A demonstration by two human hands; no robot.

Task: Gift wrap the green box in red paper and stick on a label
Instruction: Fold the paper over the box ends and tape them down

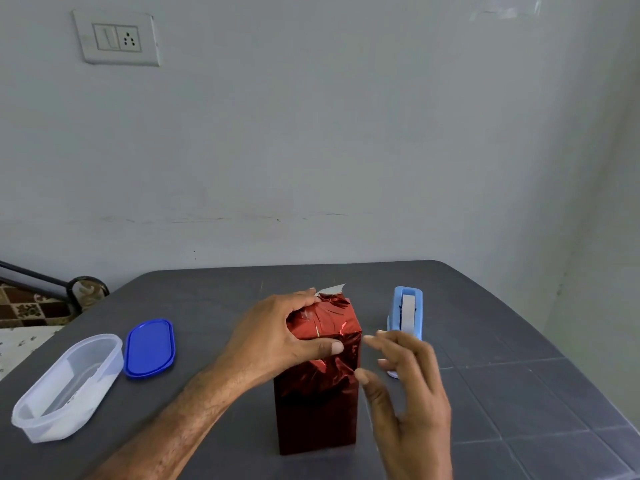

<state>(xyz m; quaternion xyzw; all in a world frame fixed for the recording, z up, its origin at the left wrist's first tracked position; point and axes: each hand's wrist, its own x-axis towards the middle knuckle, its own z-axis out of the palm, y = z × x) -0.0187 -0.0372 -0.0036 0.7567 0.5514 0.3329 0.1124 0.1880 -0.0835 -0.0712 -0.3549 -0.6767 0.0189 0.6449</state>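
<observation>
box: tall upright box in shiny red foil paper (pixel 318 417), fully covered, no green showing; stands on dark grey worktop (pixel 519 375), centre-front
box top: foil bunched and creased; small pale flap (pixel 330 289) sticks up at far top edge
left hand (pixel 277 330): on top of box, grip closed round the top end; fingers curl over the far edge, thumb flat on the near face
right hand (pixel 408 393): just right of box, upper half; grip spread, fingers apart and straight, holding nothing; motion-blurred, thumb tip at box's right edge, contact can't tell
tape: light blue tape dispenser (pixel 408 306) w/ pale roll, on worktop behind right hand, right of box, near end hidden by fingers
left side: clear oval plastic tub (pixel 34 427), lying open; blue oval plastic lid (pixel 149 348) flat just beside it, both well apart from box
wall: white switch/socket plate (pixel 116 38), upper left
label: none seen on visible faces
</observation>
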